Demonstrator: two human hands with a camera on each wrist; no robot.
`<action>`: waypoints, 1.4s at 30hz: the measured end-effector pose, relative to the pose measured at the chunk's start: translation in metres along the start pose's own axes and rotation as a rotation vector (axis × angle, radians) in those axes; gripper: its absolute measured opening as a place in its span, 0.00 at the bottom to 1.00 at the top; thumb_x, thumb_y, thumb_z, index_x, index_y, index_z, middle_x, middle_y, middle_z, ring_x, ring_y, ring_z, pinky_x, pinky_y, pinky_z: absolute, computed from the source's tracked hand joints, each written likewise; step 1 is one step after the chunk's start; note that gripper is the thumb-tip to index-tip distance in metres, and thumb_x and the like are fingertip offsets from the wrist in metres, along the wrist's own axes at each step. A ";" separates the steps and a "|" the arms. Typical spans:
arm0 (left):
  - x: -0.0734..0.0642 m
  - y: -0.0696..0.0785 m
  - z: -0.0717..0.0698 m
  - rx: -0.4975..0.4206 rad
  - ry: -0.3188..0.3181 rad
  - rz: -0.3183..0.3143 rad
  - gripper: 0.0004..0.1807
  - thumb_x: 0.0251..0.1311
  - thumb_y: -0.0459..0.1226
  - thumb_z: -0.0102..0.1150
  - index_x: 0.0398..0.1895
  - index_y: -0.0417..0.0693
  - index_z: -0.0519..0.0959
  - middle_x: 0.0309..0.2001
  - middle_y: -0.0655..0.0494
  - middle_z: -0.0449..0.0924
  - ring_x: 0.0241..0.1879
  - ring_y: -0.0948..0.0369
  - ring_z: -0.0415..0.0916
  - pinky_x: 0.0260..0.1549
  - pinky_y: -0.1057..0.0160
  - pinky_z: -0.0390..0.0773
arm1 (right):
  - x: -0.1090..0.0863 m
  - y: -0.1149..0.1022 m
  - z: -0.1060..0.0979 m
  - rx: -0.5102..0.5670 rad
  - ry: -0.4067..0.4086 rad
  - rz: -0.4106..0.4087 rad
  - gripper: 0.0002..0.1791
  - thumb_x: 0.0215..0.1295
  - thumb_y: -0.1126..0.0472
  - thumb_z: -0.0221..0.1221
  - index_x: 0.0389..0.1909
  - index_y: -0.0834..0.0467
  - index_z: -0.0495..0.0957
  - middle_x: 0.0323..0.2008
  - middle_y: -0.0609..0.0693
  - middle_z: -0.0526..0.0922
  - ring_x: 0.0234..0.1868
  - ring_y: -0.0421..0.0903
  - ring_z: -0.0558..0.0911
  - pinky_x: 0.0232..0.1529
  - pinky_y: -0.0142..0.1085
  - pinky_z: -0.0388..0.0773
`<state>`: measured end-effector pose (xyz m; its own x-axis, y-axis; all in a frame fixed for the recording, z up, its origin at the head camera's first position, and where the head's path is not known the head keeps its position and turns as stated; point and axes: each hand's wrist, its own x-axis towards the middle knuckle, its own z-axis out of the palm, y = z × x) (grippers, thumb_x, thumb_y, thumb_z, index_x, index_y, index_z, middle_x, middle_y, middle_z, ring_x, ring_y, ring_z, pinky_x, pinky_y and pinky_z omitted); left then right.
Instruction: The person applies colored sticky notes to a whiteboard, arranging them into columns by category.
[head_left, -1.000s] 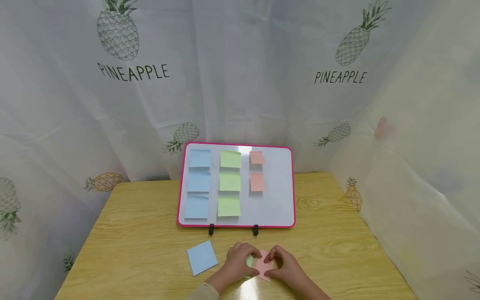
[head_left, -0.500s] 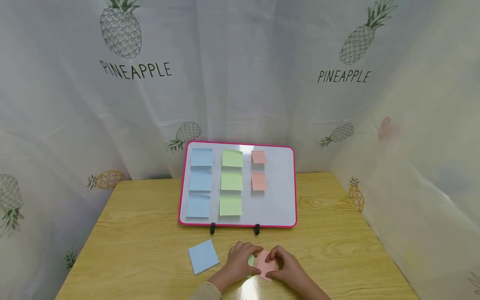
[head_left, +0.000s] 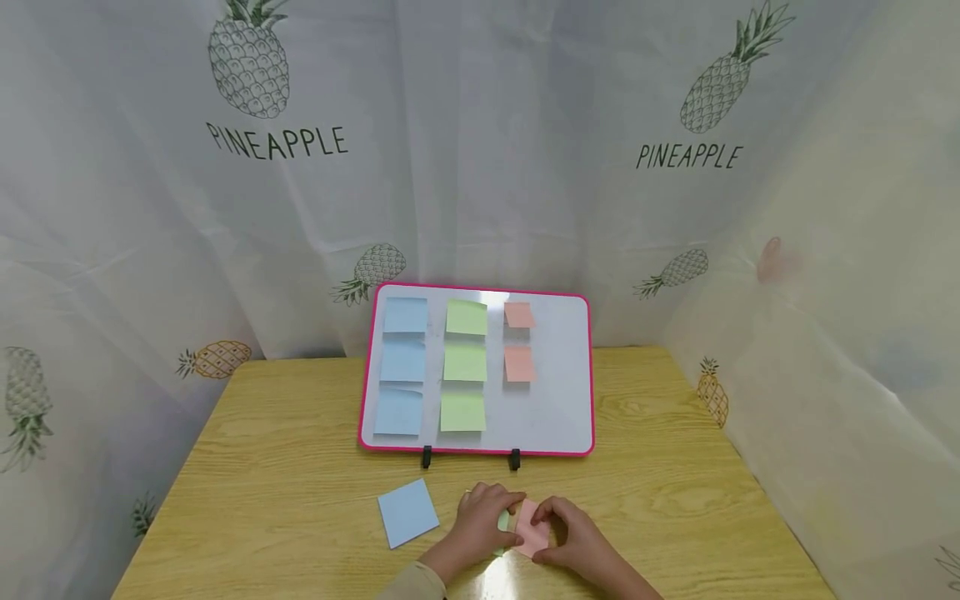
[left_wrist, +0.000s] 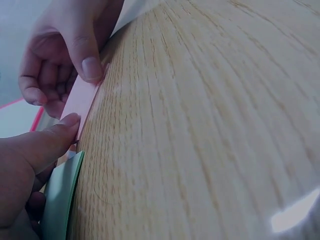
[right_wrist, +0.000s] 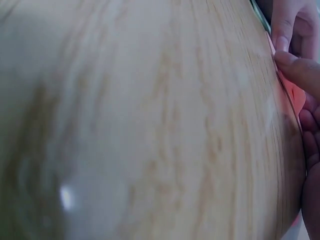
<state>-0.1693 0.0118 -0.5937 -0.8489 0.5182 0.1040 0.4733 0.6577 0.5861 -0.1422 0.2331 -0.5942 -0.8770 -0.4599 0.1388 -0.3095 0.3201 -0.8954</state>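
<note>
A pink sticky note pad [head_left: 528, 527] lies on the table between both hands. My left hand [head_left: 478, 523] holds its left edge with thumb and forefinger, the thumb [left_wrist: 69, 121] pressing on top in the left wrist view. Under the left palm sits a green sticky note pad [head_left: 503, 522], mostly covered. My right hand [head_left: 576, 540] pinches the pink pad's right side, its thumb at the lower corner and its other fingers curled. In the right wrist view, pink paper [right_wrist: 295, 95] bows up beside the right thumb. A blue sticky note pad [head_left: 408, 513] lies left of the hands.
Behind the hands a pink-framed whiteboard [head_left: 562, 375] leans on two black feet [head_left: 514, 458]. It bears a column of blue notes [head_left: 402, 362], one of green notes [head_left: 464, 362] and two pink notes [head_left: 519, 364]. A pineapple-print curtain [head_left: 487, 167] surrounds the wooden table [head_left: 285, 467].
My right thumb and fingers have shifted slightly at the pink pad's right side and lower corner. The left hand keeps its hold. The head view has drifted a little.
</note>
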 end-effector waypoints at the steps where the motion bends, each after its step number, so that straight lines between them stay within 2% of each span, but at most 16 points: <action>1: 0.000 0.000 0.000 -0.001 0.005 0.003 0.32 0.49 0.50 0.73 0.60 0.57 0.77 0.33 0.76 0.65 0.39 0.69 0.58 0.39 0.60 0.60 | 0.000 0.000 0.000 -0.008 0.003 0.004 0.22 0.51 0.59 0.73 0.45 0.57 0.74 0.44 0.52 0.78 0.44 0.46 0.75 0.50 0.30 0.71; 4: -0.001 -0.001 0.000 -0.002 0.018 0.013 0.32 0.50 0.51 0.73 0.60 0.57 0.77 0.33 0.76 0.66 0.39 0.69 0.58 0.39 0.60 0.60 | 0.001 0.000 0.000 -0.022 0.018 0.031 0.20 0.53 0.59 0.72 0.43 0.56 0.76 0.43 0.49 0.79 0.43 0.45 0.75 0.48 0.31 0.71; 11: -0.001 0.000 0.000 -0.061 0.008 -0.019 0.32 0.46 0.51 0.75 0.57 0.60 0.77 0.35 0.77 0.67 0.40 0.70 0.59 0.41 0.59 0.61 | 0.005 0.001 -0.001 -0.054 0.064 0.063 0.13 0.58 0.58 0.69 0.40 0.55 0.77 0.38 0.47 0.81 0.40 0.42 0.76 0.43 0.32 0.73; 18: -0.001 -0.002 0.002 -0.090 0.053 -0.004 0.24 0.41 0.47 0.79 0.34 0.61 0.71 0.33 0.76 0.68 0.36 0.70 0.59 0.39 0.62 0.60 | 0.005 0.001 -0.004 0.032 0.082 0.115 0.11 0.61 0.59 0.67 0.41 0.57 0.78 0.38 0.48 0.81 0.39 0.40 0.76 0.41 0.33 0.74; 23: -0.003 -0.003 0.002 -0.065 0.075 0.035 0.19 0.40 0.47 0.78 0.26 0.63 0.72 0.36 0.78 0.69 0.38 0.70 0.60 0.38 0.62 0.60 | 0.007 0.004 -0.006 0.083 0.103 0.125 0.09 0.64 0.61 0.64 0.42 0.59 0.78 0.37 0.52 0.81 0.37 0.40 0.78 0.39 0.33 0.76; 27: -0.003 -0.003 0.002 -0.039 0.062 0.035 0.15 0.42 0.48 0.77 0.31 0.64 0.79 0.39 0.78 0.72 0.41 0.70 0.63 0.41 0.61 0.63 | 0.009 0.003 -0.008 0.125 0.089 0.128 0.09 0.66 0.62 0.62 0.43 0.62 0.77 0.38 0.53 0.82 0.37 0.41 0.79 0.38 0.32 0.76; 32: -0.002 -0.004 0.002 -0.023 0.039 0.030 0.20 0.45 0.49 0.76 0.43 0.65 0.83 0.42 0.76 0.74 0.42 0.69 0.63 0.42 0.59 0.65 | 0.012 0.001 -0.015 0.194 0.044 0.139 0.11 0.67 0.63 0.60 0.44 0.67 0.77 0.38 0.56 0.82 0.39 0.41 0.80 0.40 0.32 0.77; 37: -0.002 -0.005 0.003 -0.025 0.022 0.033 0.21 0.46 0.49 0.75 0.46 0.67 0.82 0.41 0.76 0.73 0.42 0.69 0.62 0.42 0.58 0.65 | 0.014 -0.001 -0.023 0.227 -0.007 0.135 0.12 0.68 0.64 0.59 0.46 0.69 0.77 0.41 0.58 0.81 0.40 0.41 0.81 0.41 0.33 0.78; 42: -0.001 -0.004 0.002 -0.032 0.005 0.026 0.21 0.48 0.49 0.74 0.48 0.69 0.81 0.40 0.77 0.71 0.42 0.69 0.61 0.43 0.57 0.65 | 0.014 -0.001 -0.030 0.207 -0.038 0.120 0.14 0.67 0.65 0.60 0.48 0.71 0.76 0.42 0.57 0.82 0.39 0.42 0.81 0.39 0.34 0.79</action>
<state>-0.1699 0.0094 -0.5981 -0.8377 0.5321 0.1229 0.4872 0.6266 0.6083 -0.1655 0.2516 -0.5786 -0.8872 -0.4611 0.0135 -0.1184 0.1992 -0.9728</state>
